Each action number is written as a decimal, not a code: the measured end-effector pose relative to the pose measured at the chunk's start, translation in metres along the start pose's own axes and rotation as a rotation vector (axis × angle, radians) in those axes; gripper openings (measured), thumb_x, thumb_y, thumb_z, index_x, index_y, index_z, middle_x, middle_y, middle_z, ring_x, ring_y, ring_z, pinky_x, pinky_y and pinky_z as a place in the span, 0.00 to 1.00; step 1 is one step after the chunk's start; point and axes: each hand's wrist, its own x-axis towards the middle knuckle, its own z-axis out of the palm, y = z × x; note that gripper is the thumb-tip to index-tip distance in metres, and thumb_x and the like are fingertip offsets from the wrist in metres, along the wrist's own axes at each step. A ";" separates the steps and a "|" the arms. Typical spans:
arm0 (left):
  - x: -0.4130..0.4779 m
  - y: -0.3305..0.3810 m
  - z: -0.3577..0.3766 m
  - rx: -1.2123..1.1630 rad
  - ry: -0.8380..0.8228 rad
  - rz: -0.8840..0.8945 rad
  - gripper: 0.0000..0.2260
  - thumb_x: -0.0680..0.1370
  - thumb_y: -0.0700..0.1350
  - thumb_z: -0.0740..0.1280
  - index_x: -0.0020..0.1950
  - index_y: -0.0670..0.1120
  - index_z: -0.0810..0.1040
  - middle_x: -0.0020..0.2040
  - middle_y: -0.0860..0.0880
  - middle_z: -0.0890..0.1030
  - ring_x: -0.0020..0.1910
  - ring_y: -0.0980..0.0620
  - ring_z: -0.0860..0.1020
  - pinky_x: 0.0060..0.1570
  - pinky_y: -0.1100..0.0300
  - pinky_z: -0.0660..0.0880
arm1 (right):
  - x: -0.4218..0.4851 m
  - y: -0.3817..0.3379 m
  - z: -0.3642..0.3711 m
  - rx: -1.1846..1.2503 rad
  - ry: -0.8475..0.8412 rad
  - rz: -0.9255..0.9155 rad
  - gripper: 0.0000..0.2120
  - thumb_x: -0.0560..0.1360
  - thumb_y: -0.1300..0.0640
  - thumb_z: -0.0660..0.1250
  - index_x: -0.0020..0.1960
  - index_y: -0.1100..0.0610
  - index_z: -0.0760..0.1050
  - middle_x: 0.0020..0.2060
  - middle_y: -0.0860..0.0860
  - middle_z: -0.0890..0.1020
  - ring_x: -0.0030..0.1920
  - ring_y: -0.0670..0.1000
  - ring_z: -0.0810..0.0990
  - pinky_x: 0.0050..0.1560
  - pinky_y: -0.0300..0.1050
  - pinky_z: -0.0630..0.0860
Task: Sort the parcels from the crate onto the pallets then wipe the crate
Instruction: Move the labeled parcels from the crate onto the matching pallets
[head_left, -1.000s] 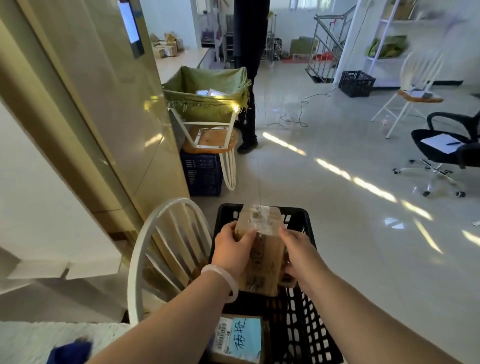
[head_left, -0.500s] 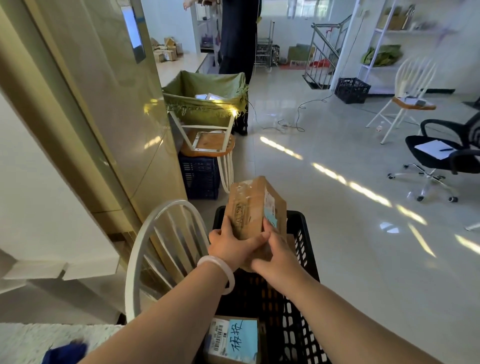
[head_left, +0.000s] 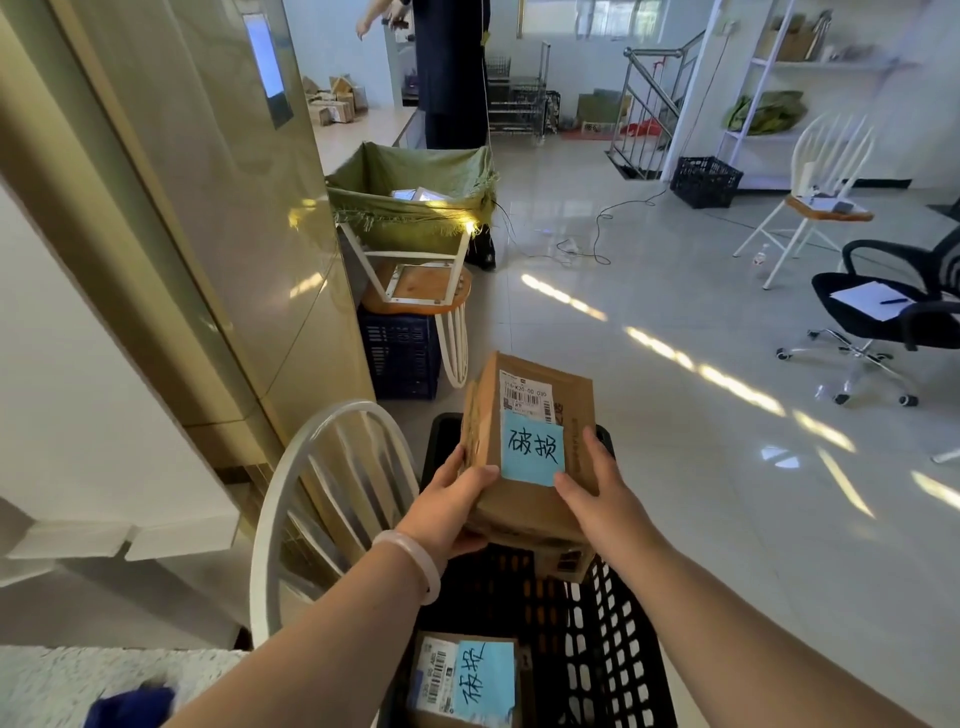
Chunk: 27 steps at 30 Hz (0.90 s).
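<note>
Left hand (head_left: 451, 501) and right hand (head_left: 597, 496) hold a cardboard parcel (head_left: 524, 447) above the black crate (head_left: 597, 649).

Pale glossy tiled floor (head_left: 649, 415), streaked with sunlight. Standing directly on it: a dark blue crate (head_left: 400, 358) against the cabinet (head_left: 234, 208) at left; a black mesh crate (head_left: 705, 182) by the staircase (head_left: 649, 104) foot; a white spindle-back chair (head_left: 815, 202) and a castored black office chair (head_left: 893, 322) at right; a loose cable (head_left: 597, 228) mid-floor. Foreground: black crate (head_left: 613, 649), footing hidden, with a labelled parcel (head_left: 467, 680) lying in its near end.
</note>
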 end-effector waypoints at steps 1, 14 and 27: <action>-0.001 0.000 0.001 0.022 -0.001 0.003 0.31 0.77 0.55 0.66 0.77 0.63 0.57 0.56 0.54 0.76 0.54 0.50 0.77 0.60 0.48 0.76 | -0.002 -0.001 0.002 0.013 -0.015 -0.013 0.34 0.79 0.44 0.62 0.78 0.37 0.46 0.73 0.48 0.64 0.69 0.54 0.70 0.63 0.56 0.76; -0.034 -0.006 0.001 0.570 0.149 0.417 0.40 0.81 0.47 0.64 0.73 0.70 0.34 0.71 0.60 0.64 0.64 0.62 0.69 0.61 0.66 0.71 | -0.007 -0.019 0.011 -0.349 -0.042 -0.286 0.34 0.81 0.45 0.59 0.74 0.29 0.39 0.74 0.47 0.54 0.64 0.47 0.66 0.40 0.34 0.74; -0.129 -0.039 0.002 0.424 0.695 0.421 0.41 0.70 0.60 0.69 0.72 0.76 0.43 0.72 0.57 0.66 0.68 0.56 0.70 0.63 0.50 0.75 | -0.053 -0.053 0.030 -0.533 -0.295 -0.694 0.31 0.78 0.36 0.56 0.74 0.29 0.44 0.75 0.50 0.51 0.70 0.52 0.66 0.54 0.45 0.78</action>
